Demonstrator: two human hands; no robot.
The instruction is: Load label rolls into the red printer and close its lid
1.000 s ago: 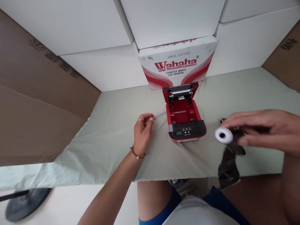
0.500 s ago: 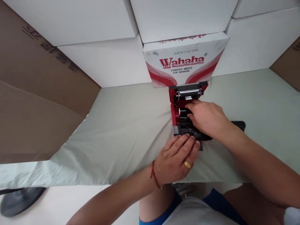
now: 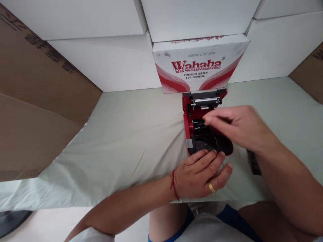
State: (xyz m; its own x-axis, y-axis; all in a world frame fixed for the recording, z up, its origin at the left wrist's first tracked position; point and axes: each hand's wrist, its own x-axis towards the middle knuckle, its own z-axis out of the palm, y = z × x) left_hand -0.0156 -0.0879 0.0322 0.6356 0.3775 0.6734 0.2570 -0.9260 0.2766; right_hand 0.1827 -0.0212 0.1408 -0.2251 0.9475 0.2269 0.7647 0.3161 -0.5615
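Note:
A small red and black device [image 3: 189,129] stands on the green cloth with its lid [image 3: 185,101] tipped back. Inside it lies a shiny black roll [image 3: 198,125], with dark film stretching toward the front. My left hand [image 3: 203,173], wearing a gold ring, rests with its fingers spread along the device's front edge. Above the right part of the opening is my right hand [image 3: 234,126], thumb and index finger pinched together near the roll. What lies between those fingertips is too blurred to make out.
Behind the device a Wahaha carton [image 3: 196,67] leans against white boxes [image 3: 101,64]. A large brown carton [image 3: 45,111] fills the left side, another [image 3: 309,74] is at the right. A dark object [image 3: 253,163] lies partly under my right forearm.
My right hand has drawn back from the roll to the right and closed its thumb and finger. My left hand has shifted slightly right, with its thumb farther out.

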